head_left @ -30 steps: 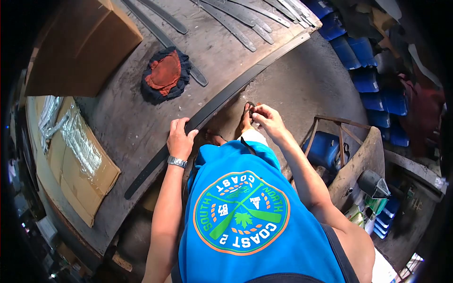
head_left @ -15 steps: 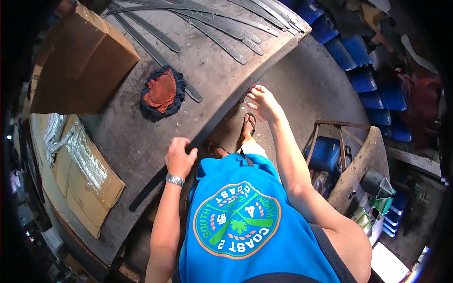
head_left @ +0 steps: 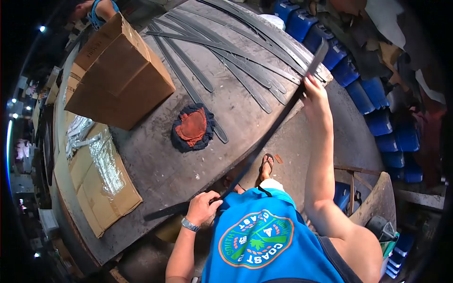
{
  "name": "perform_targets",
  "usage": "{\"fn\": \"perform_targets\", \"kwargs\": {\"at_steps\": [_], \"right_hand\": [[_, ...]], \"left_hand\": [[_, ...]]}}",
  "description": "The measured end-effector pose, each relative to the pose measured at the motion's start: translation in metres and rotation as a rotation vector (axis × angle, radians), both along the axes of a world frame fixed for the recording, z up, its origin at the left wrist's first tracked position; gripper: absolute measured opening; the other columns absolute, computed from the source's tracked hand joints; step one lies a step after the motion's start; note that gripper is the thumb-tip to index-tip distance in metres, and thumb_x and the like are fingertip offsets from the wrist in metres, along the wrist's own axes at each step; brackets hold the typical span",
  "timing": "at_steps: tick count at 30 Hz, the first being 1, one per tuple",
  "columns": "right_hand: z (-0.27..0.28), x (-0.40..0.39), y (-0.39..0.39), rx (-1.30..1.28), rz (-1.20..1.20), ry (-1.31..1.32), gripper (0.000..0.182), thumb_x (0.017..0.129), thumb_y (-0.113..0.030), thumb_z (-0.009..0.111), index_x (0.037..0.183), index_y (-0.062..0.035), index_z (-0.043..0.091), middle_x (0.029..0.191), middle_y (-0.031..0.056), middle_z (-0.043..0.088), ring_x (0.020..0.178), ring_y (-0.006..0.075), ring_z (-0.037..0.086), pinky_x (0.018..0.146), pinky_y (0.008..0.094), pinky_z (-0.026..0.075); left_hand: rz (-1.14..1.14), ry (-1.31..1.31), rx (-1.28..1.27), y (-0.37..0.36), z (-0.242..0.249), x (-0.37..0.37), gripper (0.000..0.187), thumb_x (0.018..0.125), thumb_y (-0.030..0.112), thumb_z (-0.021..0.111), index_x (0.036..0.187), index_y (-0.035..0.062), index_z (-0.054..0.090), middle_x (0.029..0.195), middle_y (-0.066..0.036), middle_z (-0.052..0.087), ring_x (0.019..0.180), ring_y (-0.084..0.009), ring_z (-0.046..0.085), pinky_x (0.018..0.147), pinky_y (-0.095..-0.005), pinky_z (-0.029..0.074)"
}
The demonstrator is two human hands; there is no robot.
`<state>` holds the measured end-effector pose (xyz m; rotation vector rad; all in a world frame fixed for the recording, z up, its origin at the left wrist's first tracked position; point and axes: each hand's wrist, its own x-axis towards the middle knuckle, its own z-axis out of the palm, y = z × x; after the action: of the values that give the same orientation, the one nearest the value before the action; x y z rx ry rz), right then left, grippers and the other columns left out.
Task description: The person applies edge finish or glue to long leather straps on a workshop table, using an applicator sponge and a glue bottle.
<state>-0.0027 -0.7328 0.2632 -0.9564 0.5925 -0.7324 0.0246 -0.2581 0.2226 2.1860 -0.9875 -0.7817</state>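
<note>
A long black leather belt strap point(head_left: 165, 212) stretches slantwise along the table's front edge, between my two hands. My right hand point(head_left: 315, 94) is closed on it near its far end, whose tip sticks up past my fingers and is blurred. Lower down, my left hand point(head_left: 203, 207), with a metal watch at the wrist, has its fingers closed round the same strap. The near end reaches past it over the table. On the tabletop lies a bunched dark cloth pad point(head_left: 192, 126) with a reddish-brown middle. Several similar straps point(head_left: 247, 88) are spread out behind it.
An open cardboard box point(head_left: 125, 75) stands on the table at the left. Flattened cardboard point(head_left: 87, 188) with clear plastic wrap lies in front of it. Blue containers point(head_left: 361, 96) line the floor at the right. Another person point(head_left: 106, 9) is at the far left.
My right hand, earlier off the table edge with no strap visible in it, has moved up and outward and grips the strap. My left hand has closed on the strap. The view has shifted.
</note>
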Motion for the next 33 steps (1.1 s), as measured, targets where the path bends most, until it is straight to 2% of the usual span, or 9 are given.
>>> {"fn": "perform_targets", "kwargs": {"at_steps": [3,5,7,13,19,21,24,26,33], "right_hand": [[0.058,0.108,0.000,-0.176,0.159,-0.024,0.047,0.091,-0.025,0.070,0.131,-0.0040,0.057,0.119,0.0085,0.061,0.114,0.0178,0.052,0.093,0.0384,0.041],[0.072,0.180,-0.021,-0.488,0.203,0.134,0.030,0.090,-0.020,0.068,0.115,-0.0043,0.064,0.100,0.0057,0.065,0.095,0.0153,0.056,0.082,0.0321,0.043],[0.077,0.201,-0.040,-0.692,0.207,0.064,0.030,0.092,-0.021,0.067,0.117,-0.0047,0.063,0.099,0.0010,0.063,0.092,0.0106,0.053,0.082,0.0286,0.041],[0.001,0.061,0.021,-0.687,0.307,0.219,0.005,0.094,-0.011,0.061,0.098,-0.0072,0.061,0.076,-0.0039,0.055,0.063,0.0058,0.049,0.055,0.0232,0.041],[-0.066,-0.112,0.051,-0.271,0.415,0.550,0.011,0.093,-0.012,0.063,0.101,-0.0040,0.061,0.082,-0.0013,0.060,0.070,0.0075,0.053,0.062,0.0258,0.046],[-0.078,-0.150,0.062,-0.291,0.358,0.607,0.012,0.093,-0.012,0.063,0.101,-0.0036,0.062,0.083,-0.0017,0.061,0.072,0.0069,0.055,0.062,0.0253,0.047],[-0.086,-0.180,0.090,-0.274,0.262,0.584,0.014,0.092,-0.013,0.064,0.102,-0.0028,0.063,0.087,-0.0009,0.064,0.077,0.0076,0.057,0.066,0.0250,0.048],[-0.081,-0.187,0.117,-0.209,0.213,0.581,0.014,0.091,-0.010,0.065,0.102,-0.0022,0.063,0.089,0.0001,0.065,0.080,0.0081,0.058,0.071,0.0251,0.049],[-0.067,-0.200,0.222,-0.217,-0.011,0.368,0.031,0.093,-0.014,0.064,0.122,-0.0049,0.058,0.102,0.0072,0.066,0.085,0.0138,0.063,0.071,0.0284,0.053]], "left_hand": [[0.153,0.023,-0.166,-0.046,0.009,0.002,0.020,0.083,0.022,0.071,0.091,0.0039,0.066,0.078,-0.016,0.065,0.073,-0.0351,0.063,0.065,-0.0410,0.050],[0.210,0.210,-0.044,-0.084,0.001,0.015,0.022,0.086,0.020,0.070,0.094,0.0011,0.065,0.072,-0.013,0.061,0.065,-0.0175,0.059,0.061,-0.0350,0.048],[0.389,0.442,-0.335,-0.143,-0.014,0.030,0.020,0.091,0.019,0.067,0.090,-0.0002,0.063,0.078,0.002,0.062,0.071,-0.0075,0.054,0.064,-0.0258,0.044],[0.708,0.761,-0.554,-0.288,-0.082,0.134,0.013,0.091,0.012,0.068,0.081,0.0049,0.065,0.074,0.000,0.067,0.057,-0.0059,0.051,0.053,-0.0235,0.040],[0.719,0.102,-0.342,-0.348,-0.159,0.193,0.048,0.080,0.031,0.080,0.116,0.0041,0.064,0.098,-0.013,0.070,0.080,-0.0227,0.066,0.075,-0.0381,0.053],[0.684,-0.277,-0.206,-0.328,-0.119,0.174,0.051,0.076,0.028,0.082,0.120,0.0098,0.065,0.099,-0.014,0.069,0.087,-0.0238,0.066,0.082,-0.0362,0.054],[0.352,0.405,-0.535,-0.272,-0.126,0.114,0.022,0.085,0.014,0.075,0.105,0.0070,0.068,0.091,0.002,0.068,0.083,-0.0091,0.062,0.077,-0.0269,0.052],[0.169,0.656,-0.364,-0.226,-0.081,0.044,0.025,0.090,0.023,0.074,0.111,0.0112,0.069,0.095,0.006,0.065,0.077,-0.0039,0.054,0.063,-0.0224,0.045],[0.159,0.993,-0.316,-0.140,-0.057,-0.078,0.023,0.092,0.014,0.071,0.113,0.0069,0.066,0.096,0.001,0.067,0.080,-0.0076,0.060,0.066,-0.0228,0.049]]}}
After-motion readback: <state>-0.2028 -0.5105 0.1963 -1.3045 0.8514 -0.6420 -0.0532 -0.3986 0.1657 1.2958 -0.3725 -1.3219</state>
